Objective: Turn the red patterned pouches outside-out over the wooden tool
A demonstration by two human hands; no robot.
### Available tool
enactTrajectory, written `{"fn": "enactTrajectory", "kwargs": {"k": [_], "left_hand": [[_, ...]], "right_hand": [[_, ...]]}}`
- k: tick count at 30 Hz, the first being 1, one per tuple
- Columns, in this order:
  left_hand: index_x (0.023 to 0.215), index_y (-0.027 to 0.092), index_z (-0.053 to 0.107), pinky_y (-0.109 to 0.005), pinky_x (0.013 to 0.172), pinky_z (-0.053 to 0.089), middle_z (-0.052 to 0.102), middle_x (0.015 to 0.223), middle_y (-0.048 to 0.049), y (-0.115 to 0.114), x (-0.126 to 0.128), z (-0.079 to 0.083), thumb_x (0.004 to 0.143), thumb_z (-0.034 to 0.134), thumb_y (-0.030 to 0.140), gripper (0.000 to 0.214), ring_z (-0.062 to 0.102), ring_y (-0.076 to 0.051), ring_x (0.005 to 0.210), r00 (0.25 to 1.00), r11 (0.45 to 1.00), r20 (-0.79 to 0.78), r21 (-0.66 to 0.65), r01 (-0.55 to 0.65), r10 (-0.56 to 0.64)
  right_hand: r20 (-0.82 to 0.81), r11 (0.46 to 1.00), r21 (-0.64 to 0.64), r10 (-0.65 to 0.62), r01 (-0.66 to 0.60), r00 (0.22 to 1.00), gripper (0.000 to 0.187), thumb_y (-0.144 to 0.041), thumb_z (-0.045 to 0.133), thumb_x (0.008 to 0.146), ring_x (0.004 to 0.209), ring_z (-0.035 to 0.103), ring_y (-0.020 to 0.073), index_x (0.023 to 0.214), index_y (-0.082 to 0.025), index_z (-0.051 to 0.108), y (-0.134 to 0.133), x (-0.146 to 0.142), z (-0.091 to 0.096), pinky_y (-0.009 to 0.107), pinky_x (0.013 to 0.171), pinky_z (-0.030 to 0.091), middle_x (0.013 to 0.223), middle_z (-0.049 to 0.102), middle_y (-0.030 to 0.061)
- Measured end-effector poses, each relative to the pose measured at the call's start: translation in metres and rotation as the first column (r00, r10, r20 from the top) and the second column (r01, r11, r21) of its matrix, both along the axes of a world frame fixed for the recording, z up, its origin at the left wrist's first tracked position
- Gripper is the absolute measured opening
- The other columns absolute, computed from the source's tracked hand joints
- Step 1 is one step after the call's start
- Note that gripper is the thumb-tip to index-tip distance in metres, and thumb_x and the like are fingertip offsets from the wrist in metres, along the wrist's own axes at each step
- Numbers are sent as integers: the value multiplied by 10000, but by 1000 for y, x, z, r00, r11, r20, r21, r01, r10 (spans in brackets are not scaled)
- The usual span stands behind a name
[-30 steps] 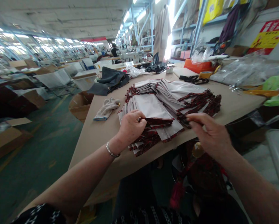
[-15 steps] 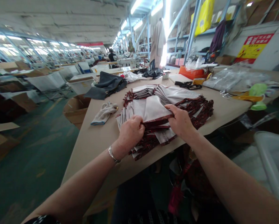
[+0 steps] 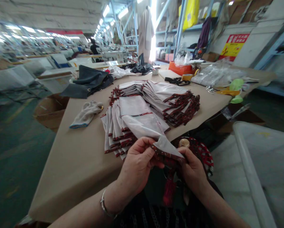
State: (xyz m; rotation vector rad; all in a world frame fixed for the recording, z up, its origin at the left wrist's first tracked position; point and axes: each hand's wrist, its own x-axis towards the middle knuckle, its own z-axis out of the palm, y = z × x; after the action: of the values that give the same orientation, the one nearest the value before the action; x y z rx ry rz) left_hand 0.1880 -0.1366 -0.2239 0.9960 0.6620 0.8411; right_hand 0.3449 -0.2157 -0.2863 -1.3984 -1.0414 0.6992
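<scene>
My left hand and my right hand both pinch the near, red-trimmed end of one white fabric pouch, pulled off the table edge toward my lap. Its far end still lies on the near stack of white pouches with dark red patterned borders. A second fanned row of the same pouches lies behind it on the brown paper-covered table. A red tassel hangs below my hands.
A white work glove lies left of the stacks, with dark grey cloth behind it. Tape rolls, an orange tray, plastic bags and a green object crowd the far right. A translucent bin stands at right, a cardboard box at left.
Both hands took the top pouch by its red-trimmed end and drew it off the stack toward me, past the table edge. The view has shifted left and down.
</scene>
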Motion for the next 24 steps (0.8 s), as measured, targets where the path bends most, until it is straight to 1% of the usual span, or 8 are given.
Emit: {"fn": "enactTrajectory", "kwargs": {"k": [4,8,10,14,16,19,22,24], "left_hand": [[704,153,666,-177,410,400,551,530,27,-18,13,-33,734,686,303,154,448,-66,441,868,890,-197,-103,443,-455],[750,161,705,-183,459,422,626,686,-15,-22,19,-20,752,671,331,174,520,-90,532,580,617,-233,-141,774,-781],[764,160,702,-183,451,421,630,720,-23,-18,22,-10,752,662,332,177,518,-87,525,526,555,-201,-143,819,-827],[695,162,615,-189,397,385,574,611,2,-7,32,-16,750,670,396,246,450,-69,426,675,660,-3,-212,721,-738],[654,171,533,-179,383,358,552,599,14,-6,39,-29,720,718,428,323,441,-68,436,743,699,122,-267,663,-658],[660,172,490,-154,374,315,521,570,38,-11,48,-54,672,777,434,389,418,-53,433,809,730,148,-362,580,-569],[632,155,489,-139,373,305,468,508,60,-17,49,-72,627,808,454,437,383,-33,400,767,677,52,-435,593,-639],[607,149,483,-143,354,283,446,489,61,-15,48,-71,623,808,481,465,368,-34,386,671,596,25,-436,674,-741]], "right_hand": [[-653,991,-110,-17,-73,757,265,-499,551,828,734,592,184,923,-261,620,-48,3,-8,277,622,477,841,660,18],[-650,873,-248,172,-421,740,300,-472,691,724,536,502,126,728,-172,675,-77,14,8,231,494,395,644,609,14],[-607,845,-280,212,-456,766,272,-382,734,693,510,463,101,600,-144,640,-81,24,11,213,492,369,571,565,-1],[-592,956,-243,-11,-165,806,291,-460,585,790,507,427,100,679,-193,612,-69,34,0,214,502,359,564,525,-33],[-532,955,-256,-11,-148,847,288,-421,524,825,505,391,93,668,-190,593,-63,31,-4,210,498,330,566,509,-34],[-415,851,-316,273,-419,868,196,-228,563,766,516,368,78,583,-158,553,-66,21,9,202,488,273,546,473,-35],[-449,632,-278,580,-723,680,100,-180,597,740,546,375,65,648,-139,594,-75,20,34,185,513,289,585,468,-39],[-559,673,-143,551,-726,620,175,-315,636,772,565,446,74,743,-142,646,-74,30,51,180,543,358,639,551,-18]]}}
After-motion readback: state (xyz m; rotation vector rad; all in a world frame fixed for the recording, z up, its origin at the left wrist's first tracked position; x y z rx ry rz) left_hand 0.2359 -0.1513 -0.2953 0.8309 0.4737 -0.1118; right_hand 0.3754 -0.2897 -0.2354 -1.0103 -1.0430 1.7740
